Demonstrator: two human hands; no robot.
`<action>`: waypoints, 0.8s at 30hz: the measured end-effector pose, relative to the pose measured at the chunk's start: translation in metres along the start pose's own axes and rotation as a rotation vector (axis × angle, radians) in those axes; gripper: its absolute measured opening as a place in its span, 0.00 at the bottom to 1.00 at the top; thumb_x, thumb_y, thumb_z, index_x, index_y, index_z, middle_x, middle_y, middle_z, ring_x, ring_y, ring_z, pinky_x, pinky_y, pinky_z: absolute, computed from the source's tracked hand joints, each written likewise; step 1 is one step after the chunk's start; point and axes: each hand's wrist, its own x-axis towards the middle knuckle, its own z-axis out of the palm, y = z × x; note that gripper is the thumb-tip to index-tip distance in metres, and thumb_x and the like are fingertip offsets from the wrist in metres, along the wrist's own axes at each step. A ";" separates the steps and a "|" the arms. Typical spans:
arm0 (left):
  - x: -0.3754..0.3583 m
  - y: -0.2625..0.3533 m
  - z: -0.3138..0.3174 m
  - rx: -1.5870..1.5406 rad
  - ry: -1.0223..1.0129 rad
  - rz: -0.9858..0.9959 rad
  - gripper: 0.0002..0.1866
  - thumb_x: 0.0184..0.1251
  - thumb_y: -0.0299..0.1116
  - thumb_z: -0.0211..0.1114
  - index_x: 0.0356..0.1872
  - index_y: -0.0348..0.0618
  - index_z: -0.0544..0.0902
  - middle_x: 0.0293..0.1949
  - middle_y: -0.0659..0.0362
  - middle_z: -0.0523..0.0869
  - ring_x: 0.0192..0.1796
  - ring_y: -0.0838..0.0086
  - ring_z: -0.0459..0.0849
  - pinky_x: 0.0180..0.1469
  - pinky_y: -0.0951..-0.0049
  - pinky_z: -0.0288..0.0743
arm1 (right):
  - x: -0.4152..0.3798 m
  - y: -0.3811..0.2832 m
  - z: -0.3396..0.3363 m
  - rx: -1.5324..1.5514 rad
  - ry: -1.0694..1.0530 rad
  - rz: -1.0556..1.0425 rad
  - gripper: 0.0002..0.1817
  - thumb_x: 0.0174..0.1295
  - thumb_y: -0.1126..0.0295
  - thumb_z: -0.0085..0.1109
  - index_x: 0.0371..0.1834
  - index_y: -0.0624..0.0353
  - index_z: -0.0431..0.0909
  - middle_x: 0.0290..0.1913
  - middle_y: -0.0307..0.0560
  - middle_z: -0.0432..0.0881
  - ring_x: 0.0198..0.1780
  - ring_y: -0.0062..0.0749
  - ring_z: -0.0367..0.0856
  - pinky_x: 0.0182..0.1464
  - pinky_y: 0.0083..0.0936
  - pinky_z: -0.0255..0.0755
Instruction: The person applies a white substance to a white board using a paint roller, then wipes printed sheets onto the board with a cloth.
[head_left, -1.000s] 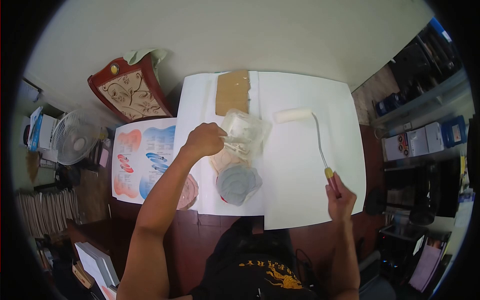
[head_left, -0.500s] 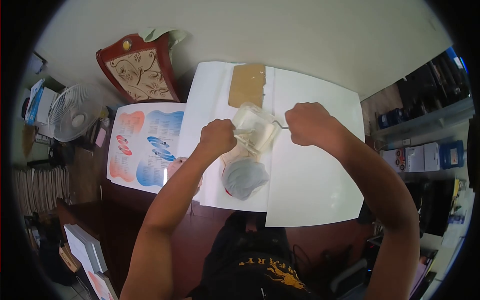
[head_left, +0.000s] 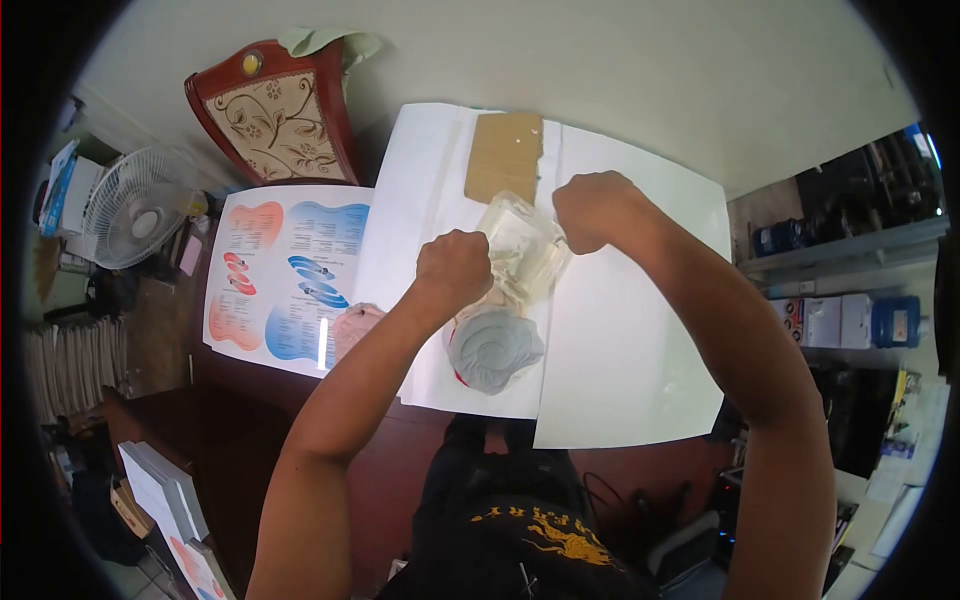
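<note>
My left hand [head_left: 455, 266] is closed in a fist at the left side of a clear plastic container [head_left: 540, 255] with cream-coloured contents. What the fist holds is hidden behind the fingers. My right hand [head_left: 600, 212] is closed at the container's upper right, on a bent metal rod that showed plainly a moment earlier and is now mostly covered. Just below the container sits a grey rolled cloth [head_left: 495, 350] with a spiral top, a bit of red at its lower left edge. A pink fuzzy item [head_left: 355, 327] lies left of it, partly behind my left forearm.
White boards [head_left: 640, 350] cover the table, with a brown cardboard piece [head_left: 505, 155] at the back. A printed sheet [head_left: 285, 280] lies to the left. Around the table are a carved chair [head_left: 275, 120], a white fan [head_left: 140, 210] and crowded shelves [head_left: 840, 250] on the right.
My right hand has moved up and slightly left, hiding most of the metal rod. My left hand has shifted slightly right, covering the pale piece that stuck out of it. The view has tilted slightly.
</note>
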 end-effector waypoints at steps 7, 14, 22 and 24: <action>-0.002 0.004 -0.003 0.022 -0.004 0.025 0.09 0.59 0.29 0.62 0.36 0.37 0.87 0.39 0.43 0.89 0.44 0.52 0.90 0.47 0.57 0.84 | -0.007 0.056 0.046 0.016 0.102 -0.056 0.13 0.51 0.71 0.61 0.40 0.54 0.86 0.38 0.51 0.87 0.46 0.46 0.86 0.43 0.41 0.79; 0.000 0.010 -0.002 -0.004 -0.009 -0.024 0.12 0.55 0.28 0.61 0.39 0.41 0.88 0.39 0.44 0.89 0.45 0.50 0.89 0.51 0.55 0.83 | -0.114 0.046 0.146 0.247 0.586 -0.027 0.23 0.58 0.74 0.63 0.59 0.45 0.83 0.26 0.45 0.80 0.24 0.44 0.81 0.28 0.41 0.73; 0.013 -0.081 0.089 -0.687 0.222 -0.112 0.16 0.66 0.32 0.59 0.49 0.42 0.89 0.40 0.41 0.89 0.44 0.54 0.90 0.49 0.64 0.82 | -0.194 0.034 0.320 1.006 1.103 0.362 0.23 0.58 0.83 0.67 0.59 0.67 0.81 0.37 0.50 0.88 0.38 0.24 0.87 0.41 0.22 0.79; 0.007 -0.066 0.090 -0.780 0.121 -0.233 0.17 0.67 0.34 0.60 0.51 0.39 0.88 0.39 0.39 0.89 0.42 0.51 0.90 0.48 0.62 0.82 | -0.222 0.020 0.338 1.105 1.185 0.463 0.23 0.58 0.85 0.64 0.60 0.71 0.79 0.42 0.49 0.89 0.44 0.21 0.85 0.49 0.21 0.78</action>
